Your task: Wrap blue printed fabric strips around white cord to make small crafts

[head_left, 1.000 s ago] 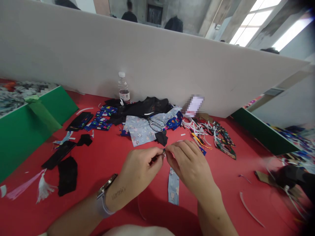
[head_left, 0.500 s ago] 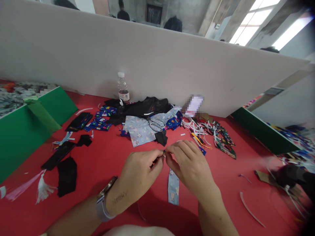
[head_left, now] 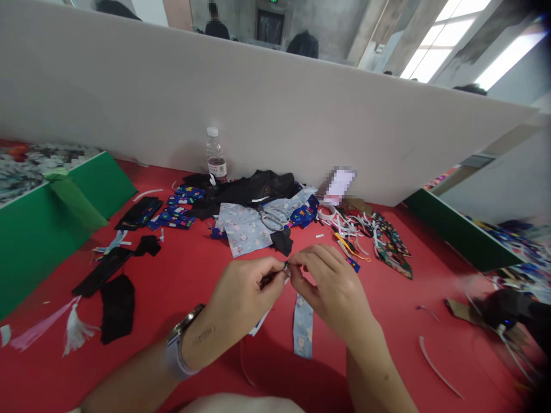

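My left hand, with a watch on the wrist, and my right hand meet above the red table with their fingertips pinched together. A tiny dark bit with a pale edge shows between the fingertips; the fingers hide most of it. Below my left hand a narrow pale strip sticks out, and I cannot tell whether it joins what I pinch. Under my right hand lies a light blue printed fabric strip. Scissors rest on light blue printed cloth beyond the hands.
A water bottle stands by the white partition, near black cloth. Tangled cords lie right of the scissors. Black fabric pieces and tassels are at left. Green dividers flank the table.
The pale strip now shows below my left hand, where it was hidden before. Both hands stay pinched together in nearly the same place, my left wrist slightly turned.
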Available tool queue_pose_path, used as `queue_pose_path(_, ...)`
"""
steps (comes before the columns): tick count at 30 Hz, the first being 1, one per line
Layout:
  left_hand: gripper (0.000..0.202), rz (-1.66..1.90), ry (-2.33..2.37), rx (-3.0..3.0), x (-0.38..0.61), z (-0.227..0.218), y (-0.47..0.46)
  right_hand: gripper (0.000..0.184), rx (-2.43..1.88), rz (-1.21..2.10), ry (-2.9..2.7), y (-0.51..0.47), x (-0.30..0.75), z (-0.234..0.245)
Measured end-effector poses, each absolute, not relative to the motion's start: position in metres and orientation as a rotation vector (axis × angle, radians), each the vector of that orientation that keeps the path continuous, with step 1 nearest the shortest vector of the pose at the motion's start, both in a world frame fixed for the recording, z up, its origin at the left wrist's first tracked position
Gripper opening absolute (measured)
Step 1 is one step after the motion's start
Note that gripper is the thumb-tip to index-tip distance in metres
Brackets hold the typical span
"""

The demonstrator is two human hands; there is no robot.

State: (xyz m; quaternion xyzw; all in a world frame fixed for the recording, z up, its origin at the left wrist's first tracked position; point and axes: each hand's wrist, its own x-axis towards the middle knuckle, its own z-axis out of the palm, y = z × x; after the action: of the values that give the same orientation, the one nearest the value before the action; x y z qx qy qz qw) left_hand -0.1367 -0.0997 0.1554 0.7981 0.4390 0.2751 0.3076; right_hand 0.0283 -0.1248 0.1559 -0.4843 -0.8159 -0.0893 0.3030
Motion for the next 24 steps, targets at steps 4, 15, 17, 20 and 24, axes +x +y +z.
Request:
queue_pose_path(4, 0.018, 0.728, 1.132, 2.074, -0.1379, 0.1561, -0.0992, 0.012, -1.292, -0.154, -2.140, -0.1247, 0.0292, 0.1554)
queue_pose_path(15, 0.018, 0.747, 1.058, 2.053, -0.1414, 0.1594, -0.0985, 0.009, -1.345, 0.167, -1.928, -0.1245, 0.0283, 0.1597)
queue_pose_path(17, 0.018, 0.736, 1.049, 2.091, -0.1415, 0.1606, -0.0993, 0.009, -1.337, 0.209, -1.917, -0.1242, 0.0277, 0.1607)
queue_pose_path(20, 0.018, 0.731, 1.070, 2.151, -0.1413, 0.1602, -0.1015, 0.010, -1.316, 0.246, -1.933, -0.1248, 0.0262, 0.1607)
queue_pose_path(24, 0.018, 0.784, 1.117, 2.245, -0.1409, 0.1556, -0.1053, 0.009, -1.350, 0.242, -1.887, -0.1274, 0.0230, 0.1585)
